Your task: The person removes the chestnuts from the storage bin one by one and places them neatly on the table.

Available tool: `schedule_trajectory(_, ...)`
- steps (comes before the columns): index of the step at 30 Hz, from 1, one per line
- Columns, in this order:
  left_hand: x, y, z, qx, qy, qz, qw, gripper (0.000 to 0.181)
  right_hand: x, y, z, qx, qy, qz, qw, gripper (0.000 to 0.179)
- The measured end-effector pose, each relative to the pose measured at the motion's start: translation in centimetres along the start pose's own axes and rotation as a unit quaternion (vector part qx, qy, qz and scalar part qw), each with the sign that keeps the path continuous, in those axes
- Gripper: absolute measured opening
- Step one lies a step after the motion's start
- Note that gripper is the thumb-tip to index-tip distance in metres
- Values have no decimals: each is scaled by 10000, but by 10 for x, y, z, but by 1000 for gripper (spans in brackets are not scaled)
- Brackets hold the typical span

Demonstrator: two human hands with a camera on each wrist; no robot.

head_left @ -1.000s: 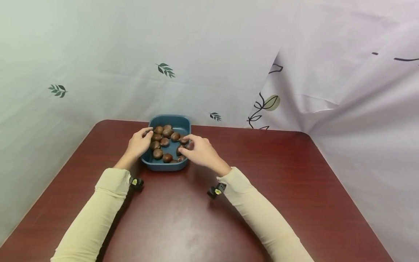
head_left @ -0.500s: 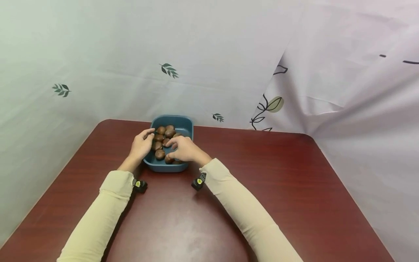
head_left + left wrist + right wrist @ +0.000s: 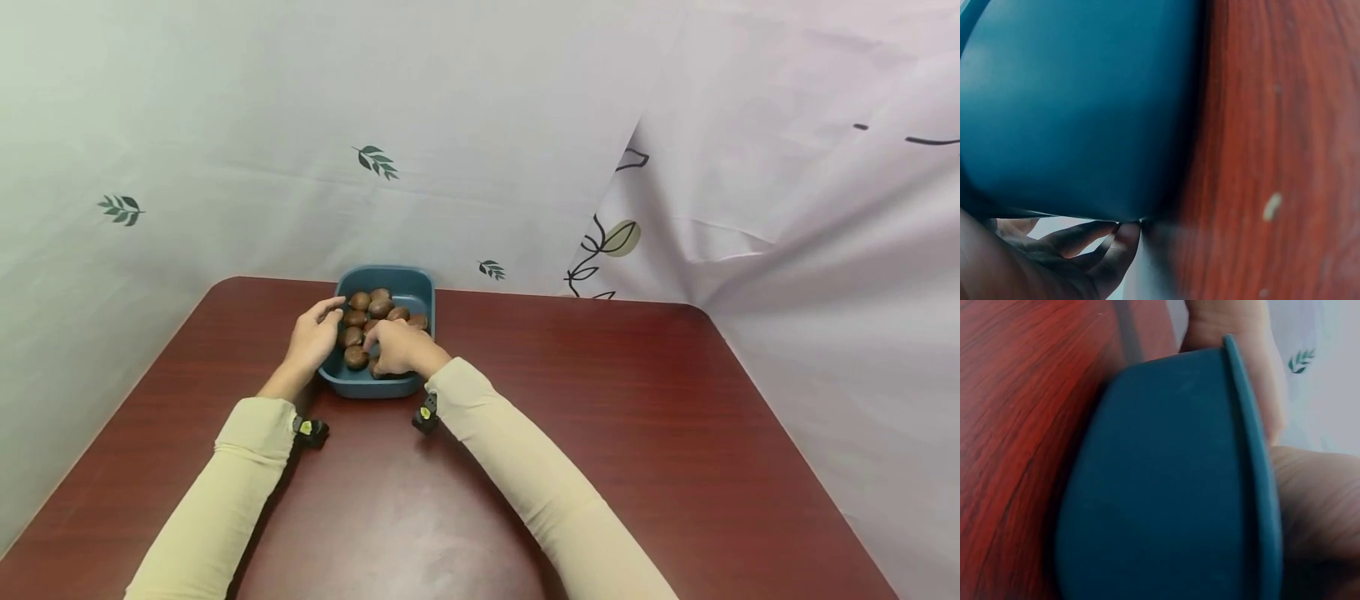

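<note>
The right hand [image 3: 401,346] is reaching farther into the blue container [image 3: 371,389] than a second ago, curling its fingers among the brown nuts [image 3: 356,358] inside; any grip I cannot confirm. Work is apparently shifting mid-container. The left hand [image 3: 313,336] is touching the container's left side, fingers relaxed.

Smooth plastic, glossy wood grain
The blue rounded-rectangular tub [image 3: 371,389] looks like smooth plastic; brown round chestnut-like pieces [image 3: 356,358] shine softly; the red-brown wood-grained counter [image 3: 637,417] is glossy; the white leaf-printed cloth [image 3: 480,167], creased, matt.
</note>
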State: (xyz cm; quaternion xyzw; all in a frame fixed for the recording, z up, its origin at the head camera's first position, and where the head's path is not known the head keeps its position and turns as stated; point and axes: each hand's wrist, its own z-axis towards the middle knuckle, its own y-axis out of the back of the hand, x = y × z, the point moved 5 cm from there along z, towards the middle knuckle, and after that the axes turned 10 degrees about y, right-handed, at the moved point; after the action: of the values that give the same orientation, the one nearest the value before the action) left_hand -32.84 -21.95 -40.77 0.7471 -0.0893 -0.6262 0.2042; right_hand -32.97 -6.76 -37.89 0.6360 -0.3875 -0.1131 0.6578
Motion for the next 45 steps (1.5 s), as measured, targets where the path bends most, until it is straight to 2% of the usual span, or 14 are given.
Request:
schedule_trajectory(7, -1, 0, -3, 1, -18, -20, 10000, 50, -3, -5, 2, -18, -276, -388, 9989, 24)
schedule_trajectory(9, -1, 0, -3, 1, -11, -28, 10000, 50, -4, -5, 2, -18, -247, -326, 9992, 25)
schedule_trajectory(12, 0, 0, -3, 17, 9, -28, 10000, 50, -5, -2, 0, -121, 16, -45, 9999, 29)
schedule_trajectory(17, -1, 1, -1, 24, -42, -4, 10000, 49, -9, 20, -11, -624, 474, 441, 9959, 32)
schedule_trajectory(23, -4, 2, 2, -4, -155, 192, 9997, 49, -28, 49, -32, -1292, 523, 840, 9867, 33)
schedule_trajectory(30, -5, 2, 1, 59, -113, 271, 9996, 49, -63, 64, -54, -1871, 165, 1265, 9740, 34)
schedule_trajectory(36, -4, 1, 1, 104, -108, 310, 9994, 49, -95, 64, -66, -2334, -331, 1457, 9608, 32)
schedule_trajectory(40, -2, 1, 1, 85, -95, 326, 9994, 48, -113, 54, -68, -2368, -626, 1542, 9572, 31)
schedule_trajectory(45, 1, 1, 0, 74, -78, 333, 9994, 48, -132, 36, -68, -2240, -955, 1550, 9574, 31)
